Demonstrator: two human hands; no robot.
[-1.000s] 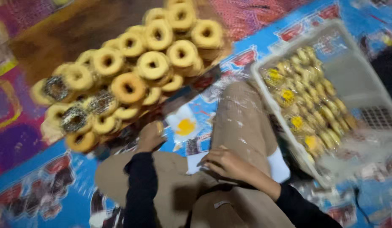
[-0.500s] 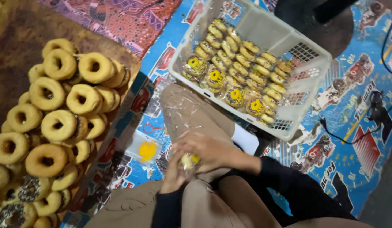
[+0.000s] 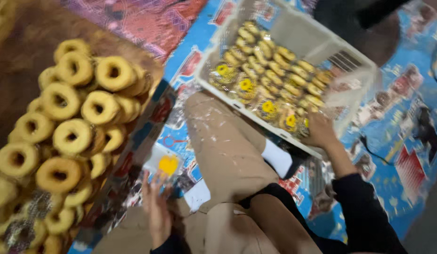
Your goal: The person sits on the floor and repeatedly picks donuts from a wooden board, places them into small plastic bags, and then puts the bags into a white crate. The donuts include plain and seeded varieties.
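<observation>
My right hand (image 3: 319, 132) reaches into the near right corner of a white plastic crate (image 3: 350, 61) and grips a packed doughnut with a yellow label (image 3: 292, 122) among several rows of the same packs. My left hand (image 3: 156, 207) lies low beside my bent knee with its fingers spread and nothing in it. Its fingertips are close to a small pile of clear bags with a yellow sticker (image 3: 167, 164). To the left, a heap of bare ring doughnuts (image 3: 72, 136) sits on a brown wooden board (image 3: 20, 51).
My legs in tan trousers (image 3: 225, 146) and a white sock (image 3: 278, 157) lie between the board and the crate. A blue printed mat (image 3: 397, 141) covers the floor. Another person's dark shape (image 3: 355, 19) sits behind the crate. A black cable (image 3: 369, 143) runs across the mat at the right.
Both hands held one packed doughnut over my lap. Now the right hand has carried it to the crate and the left hand has dropped toward the clear bags. The view swung right.
</observation>
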